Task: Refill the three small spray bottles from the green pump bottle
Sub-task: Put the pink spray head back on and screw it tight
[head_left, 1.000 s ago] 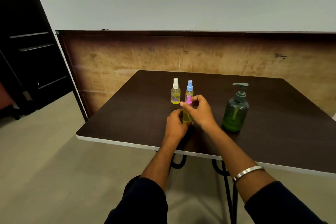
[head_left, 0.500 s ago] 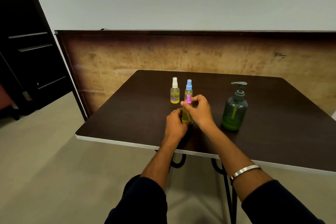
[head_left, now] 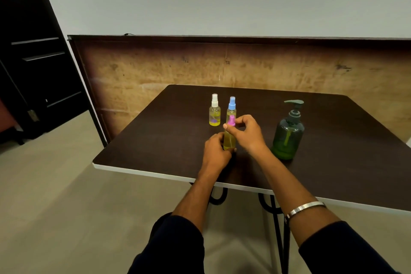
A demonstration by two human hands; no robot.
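Near the table's (head_left: pixel 155 140) front edge, the left hand (head_left: pixel 216 154) gripped the pink-capped spray bottle (head_left: pixel 229 140) low; the right hand (head_left: pixel 246 133) pinched its cap. One green pump bottle (head_left: pixel 288 138) stood just right. Behind, toward the far edge, stood two more: a blue-capped bottle (head_left: pixel 231 107), partly hidden, and a white-capped bottle (head_left: pixel 214 111).
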